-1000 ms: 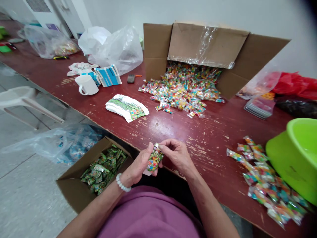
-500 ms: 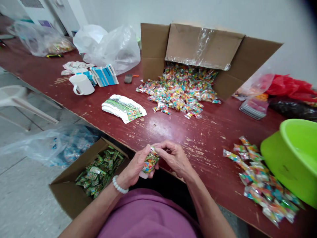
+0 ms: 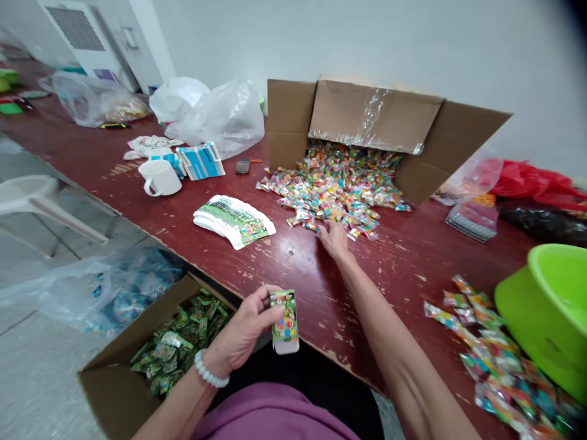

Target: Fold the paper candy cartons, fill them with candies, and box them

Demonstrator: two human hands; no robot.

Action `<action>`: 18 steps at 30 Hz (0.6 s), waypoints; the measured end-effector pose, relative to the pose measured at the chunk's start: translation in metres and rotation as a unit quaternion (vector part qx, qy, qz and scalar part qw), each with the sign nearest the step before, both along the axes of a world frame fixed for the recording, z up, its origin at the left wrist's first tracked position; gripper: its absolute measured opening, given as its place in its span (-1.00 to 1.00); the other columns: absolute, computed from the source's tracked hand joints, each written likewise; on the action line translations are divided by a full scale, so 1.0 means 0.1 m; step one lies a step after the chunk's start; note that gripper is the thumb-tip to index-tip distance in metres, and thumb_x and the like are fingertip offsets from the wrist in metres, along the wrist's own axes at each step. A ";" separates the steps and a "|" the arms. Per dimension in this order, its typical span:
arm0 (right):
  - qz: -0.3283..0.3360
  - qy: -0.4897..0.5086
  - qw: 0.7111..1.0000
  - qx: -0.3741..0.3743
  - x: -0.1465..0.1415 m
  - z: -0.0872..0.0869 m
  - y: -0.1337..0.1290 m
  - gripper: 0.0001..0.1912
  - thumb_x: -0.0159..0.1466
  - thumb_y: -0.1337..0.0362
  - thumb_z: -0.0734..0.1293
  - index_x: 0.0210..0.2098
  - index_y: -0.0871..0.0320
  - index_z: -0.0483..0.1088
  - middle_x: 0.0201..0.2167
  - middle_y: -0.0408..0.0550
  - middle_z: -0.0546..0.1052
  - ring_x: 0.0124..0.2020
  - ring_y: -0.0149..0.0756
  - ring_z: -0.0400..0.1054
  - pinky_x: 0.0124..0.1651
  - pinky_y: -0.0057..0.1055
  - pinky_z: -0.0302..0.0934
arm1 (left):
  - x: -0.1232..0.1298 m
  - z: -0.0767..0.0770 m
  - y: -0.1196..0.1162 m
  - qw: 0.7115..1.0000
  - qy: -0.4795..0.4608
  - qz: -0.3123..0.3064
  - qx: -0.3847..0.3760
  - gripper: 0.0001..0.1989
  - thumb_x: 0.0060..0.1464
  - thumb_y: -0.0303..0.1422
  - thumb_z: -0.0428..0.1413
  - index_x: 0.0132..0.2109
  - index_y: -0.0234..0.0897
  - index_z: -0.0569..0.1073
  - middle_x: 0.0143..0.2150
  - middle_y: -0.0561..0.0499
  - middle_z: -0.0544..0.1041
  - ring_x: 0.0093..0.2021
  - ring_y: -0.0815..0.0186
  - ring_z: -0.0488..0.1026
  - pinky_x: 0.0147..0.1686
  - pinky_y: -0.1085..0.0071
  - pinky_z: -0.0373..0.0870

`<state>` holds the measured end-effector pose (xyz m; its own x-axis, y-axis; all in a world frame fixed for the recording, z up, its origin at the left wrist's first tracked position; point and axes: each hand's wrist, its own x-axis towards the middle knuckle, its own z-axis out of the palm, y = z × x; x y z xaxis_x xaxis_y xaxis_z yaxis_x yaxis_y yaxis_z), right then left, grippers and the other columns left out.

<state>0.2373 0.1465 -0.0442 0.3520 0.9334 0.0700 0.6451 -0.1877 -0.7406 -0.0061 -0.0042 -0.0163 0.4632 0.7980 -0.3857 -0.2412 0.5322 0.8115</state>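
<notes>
In my left hand (image 3: 250, 324), held at the table's front edge, is a small green printed box (image 3: 285, 321), its white flap hanging at the lower end. My right hand (image 3: 334, 241) is stretched out to the near edge of a heap of wrapped candies (image 3: 337, 189). Its fingertips are at the candies, and whether they pinch one is hidden. That heap spills from a cardboard box (image 3: 376, 116) lying on its side. Left of the heap lies a fanned stack of flat printed cartons (image 3: 233, 220).
A carton of green packets (image 3: 178, 342) stands below the table edge at left. A white mug (image 3: 160, 177), plastic bags (image 3: 220, 116) and a blue-striped box (image 3: 200, 161) sit behind. At right are a green basin (image 3: 527, 305) and more candy packs (image 3: 495, 360).
My right hand has let go of the small box and reached forward to the candy heap. My left hand keeps the box, now more upright. The view has tilted up slightly.
</notes>
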 end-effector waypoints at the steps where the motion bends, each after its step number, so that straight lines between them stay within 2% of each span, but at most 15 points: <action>1: -0.013 -0.005 1.000 -0.011 0.02 -0.03 0.09 -0.72 0.29 0.25 0.31 -0.07 0.22 0.51 0.02 0.23 0.45 0.09 0.05 0.34 0.13 -0.11 0.16 | -0.05 -0.01 0.00 1.000 0.010 0.001 0.005 -0.62 -0.06 -0.30 0.38 -0.11 -0.24 0.45 -0.23 0.02 0.54 -0.28 0.35 0.47 -0.24 0.44 0.43; 4: -0.025 -0.005 0.999 -0.037 0.05 -0.10 0.19 -0.81 0.21 0.19 0.40 -0.24 0.15 0.55 0.00 0.16 0.45 0.06 0.07 0.36 0.08 -0.11 0.17 | -0.18 -0.02 0.02 0.999 0.034 0.002 0.013 -0.50 -0.12 -0.35 0.40 -0.02 -0.20 0.43 -0.20 0.04 0.53 -0.26 0.34 0.49 -0.22 0.42 0.45; 6: -0.015 0.009 0.999 -0.045 0.07 -0.13 0.16 -0.88 0.15 0.21 0.44 -0.39 0.14 0.53 -0.14 0.08 0.50 -0.01 0.02 0.39 0.04 -0.16 0.18 | -0.23 0.00 0.06 0.999 0.048 -0.004 0.011 -0.44 -0.11 -0.33 0.40 0.05 -0.22 0.42 -0.19 0.02 0.53 -0.27 0.33 0.50 -0.22 0.40 0.47; 9: -0.005 0.051 0.998 -0.034 0.10 -0.15 0.03 -0.89 0.09 0.28 0.45 -0.52 0.12 0.45 -0.37 -0.05 0.52 -0.12 -0.09 0.40 -0.02 -0.25 0.19 | -0.27 0.02 0.16 0.996 0.081 0.024 0.026 -0.49 -0.11 -0.31 0.39 0.00 -0.30 0.45 -0.26 0.01 0.53 -0.33 0.35 0.51 -0.30 0.44 0.49; 11: 0.001 0.096 0.995 -0.014 0.10 -0.15 -0.12 -0.86 0.07 0.24 0.44 -0.52 0.12 0.41 -0.46 -0.12 0.50 -0.23 -0.18 0.39 -0.11 -0.32 0.21 | -0.27 0.02 0.22 0.992 0.101 0.063 0.041 -0.52 -0.11 -0.30 0.39 -0.06 -0.30 0.44 -0.29 0.02 0.54 -0.37 0.35 0.51 -0.42 0.47 0.50; 14: 0.019 0.192 0.981 0.012 0.08 -0.11 -0.43 -0.71 0.06 0.05 0.44 -0.48 0.13 0.38 -0.53 -0.17 0.46 -0.44 -0.31 0.34 -0.31 -0.39 0.22 | -0.29 0.01 0.27 0.988 0.098 0.109 0.041 -0.51 -0.16 -0.31 0.41 -0.12 -0.26 0.37 -0.31 0.03 0.56 -0.42 0.30 0.53 -0.57 0.45 0.50; 16: 0.033 0.250 0.967 0.022 0.04 -0.05 -0.69 -0.61 0.03 -0.05 0.44 -0.45 0.14 0.37 -0.55 -0.19 0.45 -0.52 -0.36 0.30 -0.40 -0.42 0.21 | -0.30 0.02 0.28 0.987 0.079 0.135 0.033 -0.51 -0.20 -0.35 0.43 -0.17 -0.26 0.35 -0.30 0.03 0.57 -0.39 0.27 0.56 -0.53 0.41 0.55; 18: 0.052 0.302 0.952 0.026 -0.01 0.03 -0.95 -0.58 0.01 -0.06 0.48 -0.41 0.15 0.41 -0.52 -0.17 0.49 -0.52 -0.37 0.31 -0.41 -0.43 0.21 | -0.30 0.03 0.28 0.986 0.059 0.155 0.023 -0.53 -0.23 -0.41 0.44 -0.22 -0.28 0.35 -0.30 0.03 0.57 -0.34 0.25 0.58 -0.45 0.36 0.60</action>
